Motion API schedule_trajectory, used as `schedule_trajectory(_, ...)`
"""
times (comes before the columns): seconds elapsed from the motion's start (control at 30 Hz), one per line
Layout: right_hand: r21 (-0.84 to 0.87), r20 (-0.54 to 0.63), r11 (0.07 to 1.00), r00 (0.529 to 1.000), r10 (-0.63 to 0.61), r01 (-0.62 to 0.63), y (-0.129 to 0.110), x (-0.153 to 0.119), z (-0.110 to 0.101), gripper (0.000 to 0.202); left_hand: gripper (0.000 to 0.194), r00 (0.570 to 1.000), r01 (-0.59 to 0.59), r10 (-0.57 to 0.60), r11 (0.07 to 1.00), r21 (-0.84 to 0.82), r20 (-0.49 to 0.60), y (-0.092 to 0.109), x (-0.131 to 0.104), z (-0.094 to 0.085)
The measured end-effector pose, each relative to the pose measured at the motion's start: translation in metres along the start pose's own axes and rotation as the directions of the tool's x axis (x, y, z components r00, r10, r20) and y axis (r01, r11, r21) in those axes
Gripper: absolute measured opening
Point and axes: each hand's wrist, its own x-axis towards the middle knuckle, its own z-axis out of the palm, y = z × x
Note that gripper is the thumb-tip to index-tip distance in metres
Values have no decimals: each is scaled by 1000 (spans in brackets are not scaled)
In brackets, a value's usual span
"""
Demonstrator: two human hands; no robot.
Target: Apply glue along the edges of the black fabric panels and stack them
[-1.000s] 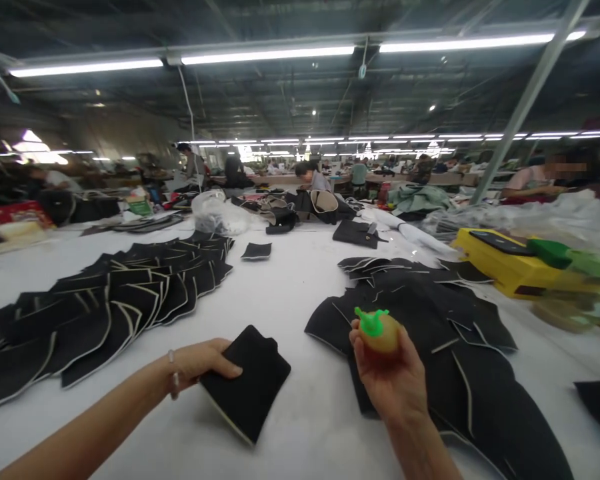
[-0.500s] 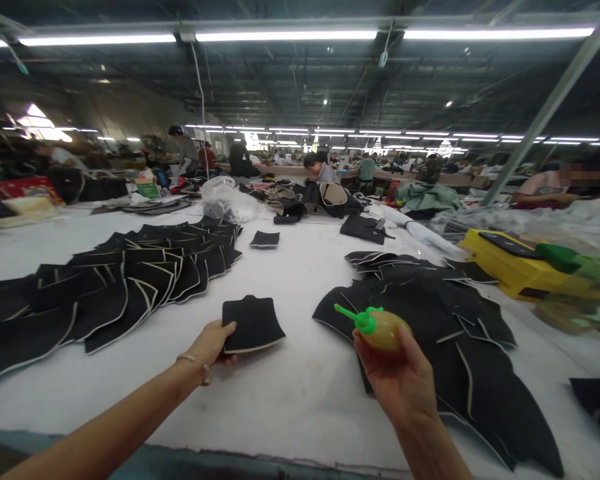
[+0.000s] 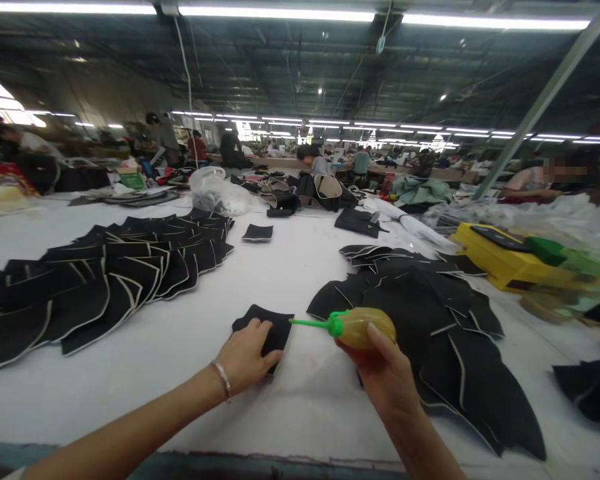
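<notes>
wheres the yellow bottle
The bottle is in the right hand, right of centre in the head view, its nozzle by the black piece under the left hand.

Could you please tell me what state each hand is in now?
Left hand: on a black piece; whether gripping, cannot tell.
Right hand: closed around the yellowish bottle.

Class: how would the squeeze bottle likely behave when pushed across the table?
The squeeze bottle would probably roll, given its rounded body. Its translucent wall suggests it may dent under pressure. Its long, slim nozzle might catch or bend.
</notes>
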Motion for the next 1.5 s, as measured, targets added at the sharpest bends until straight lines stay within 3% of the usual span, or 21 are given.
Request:
schedule_trajectory(0.1,-64,-13,998,999,-30,30,-4,-1,-5,42,37,998,0,-4,998,59,68,10,12,11)
schedule_trajectory(0.27,-139,-11,989,998,-59,57,-3,-1,-13,43,43,992,19,-34,993,121,122,17,24,9)
schedule_trajectory(0.47,-259,23,962,996,-86,89,1,0,-11,50,40,996,24,-41,979,204,78,29,35,17)
schedule_trajectory(0.6,-337,39,927,986,-163,167,-5,2,-11,58,34,996,-29,12,981,194,90,22,38,15)
schedule_trajectory(0.7,-488,93,835,966,-242,256,-10,6,-10,56,41,993,-71,52,982,176,107,8,40,8)
schedule_trajectory(0.83,-694,209,618,925,-318,369,-10,14,-3,56,53,982,-149,136,985,89,131,-10,45,6)
schedule_trajectory(1.1,-805,455,269,841,-293,529,10,34,15,53,56,978,-178,181,983,-40,108,-18,46,12)
schedule_trajectory(1.4,-800,532,163,809,-252,577,12,47,23,46,56,983,-139,141,990,-33,120,-18,40,13)
schedule_trajectory(1.5,-808,532,173,824,-195,563,10,49,22,46,54,983,-132,134,991,-26,126,-20,37,15)
